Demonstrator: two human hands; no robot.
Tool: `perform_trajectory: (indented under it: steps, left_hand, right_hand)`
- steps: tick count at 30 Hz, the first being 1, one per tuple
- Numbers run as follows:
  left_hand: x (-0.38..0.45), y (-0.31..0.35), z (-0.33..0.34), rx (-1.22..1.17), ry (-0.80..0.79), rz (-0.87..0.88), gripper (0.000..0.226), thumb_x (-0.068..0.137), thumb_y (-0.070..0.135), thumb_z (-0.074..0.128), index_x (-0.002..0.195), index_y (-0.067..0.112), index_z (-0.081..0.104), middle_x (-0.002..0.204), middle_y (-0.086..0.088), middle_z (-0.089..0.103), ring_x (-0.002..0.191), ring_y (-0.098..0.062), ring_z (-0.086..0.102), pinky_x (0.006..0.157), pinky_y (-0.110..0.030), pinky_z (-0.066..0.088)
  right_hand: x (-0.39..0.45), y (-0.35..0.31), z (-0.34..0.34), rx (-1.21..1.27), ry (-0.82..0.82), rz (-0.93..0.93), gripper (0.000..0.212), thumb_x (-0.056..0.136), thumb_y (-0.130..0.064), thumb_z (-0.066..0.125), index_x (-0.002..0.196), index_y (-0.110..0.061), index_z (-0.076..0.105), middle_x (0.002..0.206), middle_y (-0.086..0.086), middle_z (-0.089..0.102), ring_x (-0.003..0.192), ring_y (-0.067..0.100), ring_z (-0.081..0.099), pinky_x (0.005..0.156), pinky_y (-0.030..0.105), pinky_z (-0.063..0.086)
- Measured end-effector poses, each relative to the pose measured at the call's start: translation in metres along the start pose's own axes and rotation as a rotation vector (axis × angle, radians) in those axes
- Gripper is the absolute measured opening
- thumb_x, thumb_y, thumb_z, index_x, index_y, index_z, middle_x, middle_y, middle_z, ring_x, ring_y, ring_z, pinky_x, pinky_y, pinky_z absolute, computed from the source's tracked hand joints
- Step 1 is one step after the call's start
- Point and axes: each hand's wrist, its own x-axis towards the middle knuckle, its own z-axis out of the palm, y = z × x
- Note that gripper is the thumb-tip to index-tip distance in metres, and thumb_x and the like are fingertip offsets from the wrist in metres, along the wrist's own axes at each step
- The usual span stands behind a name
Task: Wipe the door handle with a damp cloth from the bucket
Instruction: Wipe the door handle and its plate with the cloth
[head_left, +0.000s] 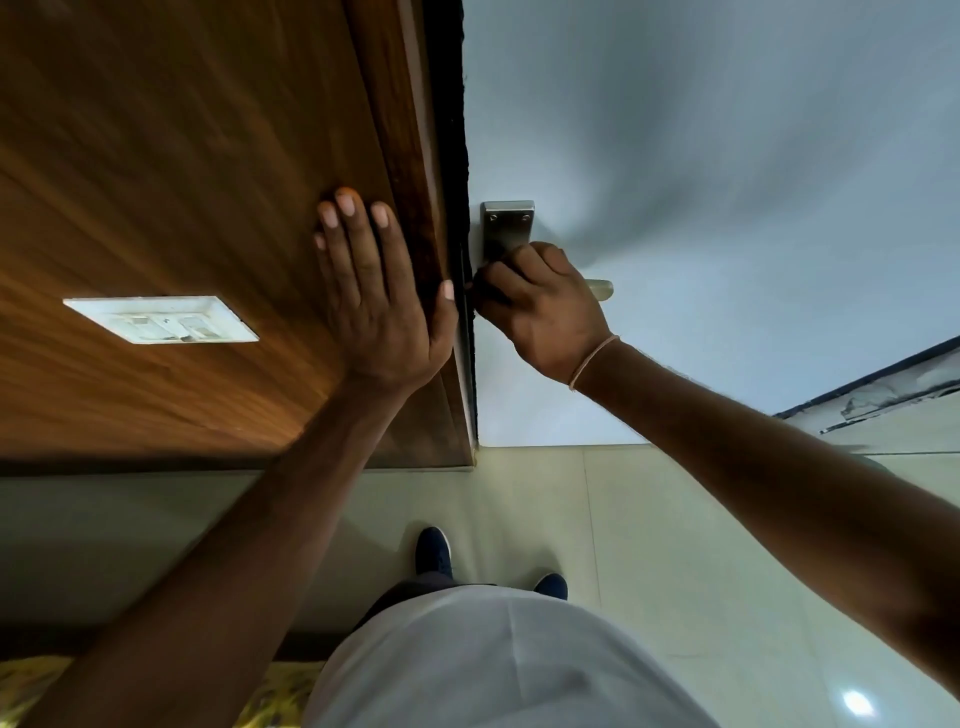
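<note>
A metal door handle (600, 289) on a steel backplate (506, 226) sits on the pale grey door (701, 182). My right hand (540, 312) is closed around the handle's inner part, and only the lever's tip sticks out to the right. Something dark shows under its fingers, too hidden to identify as a cloth. My left hand (376, 291) lies flat with fingers spread on the wooden wall panel (182, 182) beside the door frame (441, 234). No bucket is in view.
A white switch plate (161, 319) is set in the wooden panel to the left. Pale floor tiles (649, 545) lie below, with my two dark shoes (434, 551) near the door. Yellow patterned fabric (31, 680) shows at the bottom left.
</note>
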Motion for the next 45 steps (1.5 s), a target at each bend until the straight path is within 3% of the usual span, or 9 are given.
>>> perform_trajectory:
  steps: [4,9,19,25,29,34,36,39,45]
  left_hand:
    - [0.000,0.002,0.001,-0.011,0.018,-0.010,0.083,0.097,0.033,0.061,0.158,-0.013,0.029,0.158,-0.045,0.039,0.152,-0.057,0.028,0.132,-0.060,0.019]
    - [0.001,0.003,-0.002,-0.033,0.008,-0.003,0.081,0.099,0.033,0.056,0.159,-0.013,0.027,0.159,-0.045,0.038,0.153,-0.057,0.028,0.134,-0.059,0.017]
    - [0.000,0.001,-0.005,-0.040,-0.013,0.005,0.079,0.102,0.034,0.052,0.160,-0.013,0.027,0.161,-0.044,0.036,0.154,-0.056,0.027,0.135,-0.058,0.016]
    - [0.000,0.000,-0.002,-0.035,-0.010,-0.002,0.079,0.102,0.036,0.052,0.159,-0.012,0.027,0.160,-0.043,0.037,0.154,-0.055,0.026,0.135,-0.055,0.013]
    - [0.001,0.003,-0.001,-0.042,-0.004,-0.008,0.080,0.101,0.035,0.053,0.159,-0.012,0.026,0.159,-0.045,0.037,0.154,-0.055,0.026,0.134,-0.057,0.015]
    - [0.000,0.001,-0.003,-0.037,-0.009,-0.003,0.080,0.101,0.035,0.053,0.160,-0.012,0.027,0.160,-0.044,0.036,0.154,-0.056,0.026,0.135,-0.058,0.016]
    - [0.000,0.000,-0.004,-0.039,-0.012,0.001,0.080,0.102,0.035,0.053,0.160,-0.013,0.028,0.161,-0.044,0.036,0.154,-0.057,0.028,0.134,-0.058,0.017]
    - [0.000,0.000,-0.005,-0.039,-0.015,0.005,0.079,0.102,0.035,0.053,0.160,-0.012,0.028,0.162,-0.042,0.036,0.154,-0.057,0.029,0.134,-0.058,0.018]
    - [-0.001,-0.001,-0.005,-0.037,-0.019,0.003,0.081,0.102,0.036,0.054,0.161,-0.010,0.026,0.162,-0.042,0.036,0.155,-0.054,0.027,0.134,-0.058,0.018]
  right_hand:
    - [-0.015,0.009,-0.007,0.029,0.063,0.178,0.027,0.107,-0.022,0.070,0.133,-0.016,0.076,0.114,0.008,0.076,0.090,0.033,0.066,0.084,0.042,0.049]
    - [-0.036,0.030,-0.021,0.027,-0.076,0.316,0.051,0.106,-0.052,0.067,0.134,-0.009,0.072,0.111,0.010,0.077,0.093,0.036,0.069,0.092,0.046,0.050]
    - [-0.033,0.035,-0.038,0.254,-0.280,0.297,0.044,0.095,-0.020,0.068,0.135,-0.004,0.065,0.119,0.017,0.074,0.098,0.041,0.066,0.087,0.045,0.054]
    - [-0.021,0.039,-0.051,0.856,-0.117,0.740,0.035,0.096,-0.029,0.080,0.127,-0.018,0.066,0.105,0.004,0.079,0.082,0.027,0.075,0.077,0.051,0.065]
    - [-0.018,0.023,-0.050,0.350,-0.022,0.590,0.044,0.104,-0.041,0.071,0.136,-0.012,0.067,0.138,0.010,0.066,0.127,0.035,0.057,0.106,0.042,0.049]
    - [-0.023,0.002,-0.032,0.149,0.069,0.610,0.051,0.113,-0.049,0.046,0.112,-0.005,0.071,0.113,0.018,0.071,0.097,0.040,0.065,0.083,0.048,0.053]
    - [-0.022,-0.001,-0.030,0.100,0.064,0.546,0.047,0.112,-0.045,0.051,0.109,-0.005,0.076,0.113,0.015,0.074,0.094,0.040,0.068,0.082,0.044,0.052]
    - [-0.025,0.001,-0.026,0.056,-0.022,0.465,0.029,0.110,-0.031,0.062,0.126,-0.011,0.076,0.129,0.011,0.075,0.108,0.037,0.071,0.093,0.044,0.051]
    - [-0.021,0.023,-0.039,0.169,-0.249,0.379,0.047,0.103,-0.039,0.069,0.144,-0.017,0.063,0.135,0.007,0.073,0.111,0.036,0.072,0.094,0.044,0.052]
